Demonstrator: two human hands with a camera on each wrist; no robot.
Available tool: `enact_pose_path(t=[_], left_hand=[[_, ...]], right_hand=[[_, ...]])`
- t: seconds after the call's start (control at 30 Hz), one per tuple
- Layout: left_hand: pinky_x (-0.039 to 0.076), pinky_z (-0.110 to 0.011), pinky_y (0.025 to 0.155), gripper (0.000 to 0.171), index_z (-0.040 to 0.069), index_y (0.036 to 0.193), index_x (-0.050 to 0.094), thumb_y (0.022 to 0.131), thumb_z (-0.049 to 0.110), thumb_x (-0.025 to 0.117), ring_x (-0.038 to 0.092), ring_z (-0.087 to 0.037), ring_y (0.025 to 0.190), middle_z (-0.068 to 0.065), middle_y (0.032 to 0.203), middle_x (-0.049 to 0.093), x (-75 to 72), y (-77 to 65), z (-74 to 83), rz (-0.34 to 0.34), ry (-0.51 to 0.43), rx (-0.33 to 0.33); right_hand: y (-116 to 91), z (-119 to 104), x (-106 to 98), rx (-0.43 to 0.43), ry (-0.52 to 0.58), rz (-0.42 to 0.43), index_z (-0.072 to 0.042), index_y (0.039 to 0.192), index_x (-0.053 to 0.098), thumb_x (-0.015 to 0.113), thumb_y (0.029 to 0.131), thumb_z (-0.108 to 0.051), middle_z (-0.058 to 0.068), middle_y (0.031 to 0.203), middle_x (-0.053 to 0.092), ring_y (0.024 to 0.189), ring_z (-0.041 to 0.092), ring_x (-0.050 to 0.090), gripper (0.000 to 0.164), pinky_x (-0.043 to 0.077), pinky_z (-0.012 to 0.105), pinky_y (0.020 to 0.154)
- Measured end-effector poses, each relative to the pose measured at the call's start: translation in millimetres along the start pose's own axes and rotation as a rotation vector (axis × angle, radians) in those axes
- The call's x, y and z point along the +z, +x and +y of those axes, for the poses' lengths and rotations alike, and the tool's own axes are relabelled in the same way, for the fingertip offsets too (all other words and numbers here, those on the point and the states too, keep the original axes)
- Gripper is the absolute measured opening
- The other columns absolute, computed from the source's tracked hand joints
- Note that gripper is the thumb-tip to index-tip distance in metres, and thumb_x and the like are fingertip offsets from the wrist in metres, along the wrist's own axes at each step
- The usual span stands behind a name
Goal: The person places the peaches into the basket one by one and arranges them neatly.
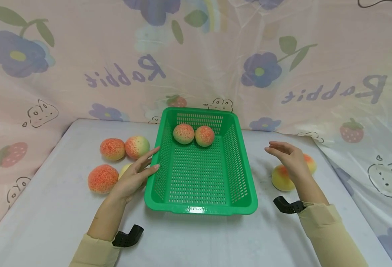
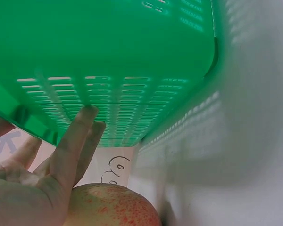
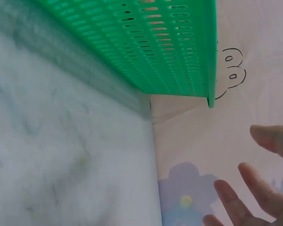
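1. The left hand [image 1: 132, 181] is resting fairly straight fingers against the left side of the green basket [image 1: 151, 185], touching without wrapping round it.
2. The right hand [image 1: 290, 159] is hovering apart from the basket's right side, fingers parted, holding nothing.
3. The basket is standing mid-table, bearing two peaches [image 1: 184, 134] at its far end; it is probably handling as light, slick, slightly flexing plastic, its opposite side rims offering the steadiest hold.
4. Outer peaches [image 1: 103, 179] are lying near both hands, likely light and rolling easily.
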State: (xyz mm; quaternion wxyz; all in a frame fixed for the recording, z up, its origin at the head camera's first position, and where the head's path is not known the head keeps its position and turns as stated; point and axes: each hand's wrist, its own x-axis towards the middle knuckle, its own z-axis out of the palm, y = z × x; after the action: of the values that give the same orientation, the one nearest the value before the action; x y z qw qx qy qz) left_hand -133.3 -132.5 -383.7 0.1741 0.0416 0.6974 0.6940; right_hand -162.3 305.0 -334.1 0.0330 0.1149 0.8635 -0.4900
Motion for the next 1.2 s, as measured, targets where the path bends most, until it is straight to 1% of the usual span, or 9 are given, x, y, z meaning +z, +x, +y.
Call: enact_pose_path(t=[0.1, 0.3, 0.4, 0.47, 0.63, 0.77, 0.87, 1.03, 1.2], left_hand=[[0.024, -0.063, 0.108, 0.059, 0.032, 0.151, 0.028, 0.099, 0.027, 0.055, 0.018, -0.039, 0.143, -0.018, 0.157, 0.012, -0.1, -0.6, 0.7, -0.001, 0.005, 0.0], [0.029, -0.058, 0.106, 0.06, 0.031, 0.152, 0.027, 0.099, 0.027, 0.054, 0.022, -0.038, 0.141, -0.018, 0.157, 0.013, -0.9, -2.4, 2.1, 0.0, 0.02, 0.001], [0.033, -0.053, 0.104, 0.06, 0.031, 0.152, 0.027, 0.099, 0.027, 0.054, 0.027, -0.038, 0.138, -0.018, 0.156, 0.015, -1.2, -2.6, 2.4, -0.004, 0.022, 0.004], [0.031, -0.056, 0.105, 0.06, 0.031, 0.152, 0.027, 0.099, 0.028, 0.054, 0.026, -0.039, 0.139, -0.018, 0.157, 0.014, -1.3, -2.9, 2.5, -0.005, 0.02, 0.004], [0.021, -0.066, 0.108, 0.06, 0.031, 0.152, 0.027, 0.099, 0.028, 0.055, 0.016, -0.04, 0.143, -0.019, 0.157, 0.012, -1.2, -3.6, 3.0, -0.009, 0.015, 0.007], [0.02, -0.067, 0.108, 0.06, 0.031, 0.152, 0.027, 0.099, 0.028, 0.055, 0.014, -0.039, 0.144, -0.018, 0.158, 0.011, -1.0, -3.8, 3.3, -0.009, 0.015, 0.003], [0.02, -0.066, 0.108, 0.06, 0.031, 0.152, 0.027, 0.099, 0.028, 0.054, 0.014, -0.038, 0.144, -0.018, 0.158, 0.011, -1.2, -3.9, 3.0, -0.006, 0.015, -0.003], [0.024, -0.062, 0.108, 0.06, 0.032, 0.152, 0.027, 0.099, 0.028, 0.055, 0.016, -0.037, 0.143, -0.017, 0.158, 0.011, -1.1, -2.7, 2.8, -0.004, 0.01, -0.007], [0.025, -0.062, 0.108, 0.06, 0.032, 0.152, 0.027, 0.099, 0.027, 0.055, 0.016, -0.038, 0.143, -0.018, 0.158, 0.011, -0.8, -1.3, 2.6, -0.005, 0.009, -0.008]], right_hand=[[-4.3, 4.8, -2.3, -0.01, -0.016, 0.009, -0.006, 0.139, 0.047, 0.066, 0.087, -0.049, -0.006, 0.12, 0.056, 0.134, 0.032, 0.035, 0.07, 0.028, 0.052, 0.11], [-10.4, 13.7, -5.3, -0.002, -0.065, 0.016, -0.008, 0.142, 0.044, 0.062, 0.088, -0.052, 0.014, 0.141, 0.047, 0.133, 0.031, 0.037, 0.071, 0.033, 0.048, 0.107], [-13.2, 17.9, -7.6, -0.022, -0.08, 0.02, -0.006, 0.143, 0.043, 0.062, 0.09, -0.049, 0.02, 0.145, 0.043, 0.135, 0.035, 0.035, 0.071, 0.031, 0.052, 0.108], [-15.6, 21.1, -9.3, -0.046, -0.082, 0.016, -0.004, 0.143, 0.042, 0.062, 0.091, -0.046, 0.022, 0.146, 0.04, 0.137, 0.039, 0.03, 0.07, 0.028, 0.056, 0.108], [-22.5, 27.9, -11.3, -0.059, -0.074, 0.046, -0.003, 0.144, 0.041, 0.063, 0.091, -0.044, 0.022, 0.149, 0.036, 0.139, 0.042, 0.026, 0.071, 0.027, 0.058, 0.107], [-26.0, 33.0, -10.8, -0.026, -0.073, 0.092, -0.006, 0.145, 0.039, 0.064, 0.089, -0.045, 0.021, 0.148, 0.036, 0.136, 0.039, 0.03, 0.073, 0.033, 0.051, 0.103], [-27.1, 36.3, -10.0, 0.003, -0.06, 0.093, -0.008, 0.148, 0.035, 0.065, 0.089, -0.046, 0.02, 0.151, 0.033, 0.137, 0.039, 0.029, 0.076, 0.034, 0.051, 0.104], [-28.9, 40.8, -10.2, 0.032, -0.013, 0.086, -0.006, 0.15, 0.031, 0.066, 0.089, -0.043, 0.023, 0.153, 0.027, 0.14, 0.042, 0.024, 0.079, 0.027, 0.058, 0.109], [-31.7, 46.9, -10.9, 0.055, -0.002, 0.091, -0.004, 0.149, 0.03, 0.065, 0.09, -0.041, 0.022, 0.155, 0.026, 0.14, 0.039, 0.024, 0.078, 0.024, 0.056, 0.111]])
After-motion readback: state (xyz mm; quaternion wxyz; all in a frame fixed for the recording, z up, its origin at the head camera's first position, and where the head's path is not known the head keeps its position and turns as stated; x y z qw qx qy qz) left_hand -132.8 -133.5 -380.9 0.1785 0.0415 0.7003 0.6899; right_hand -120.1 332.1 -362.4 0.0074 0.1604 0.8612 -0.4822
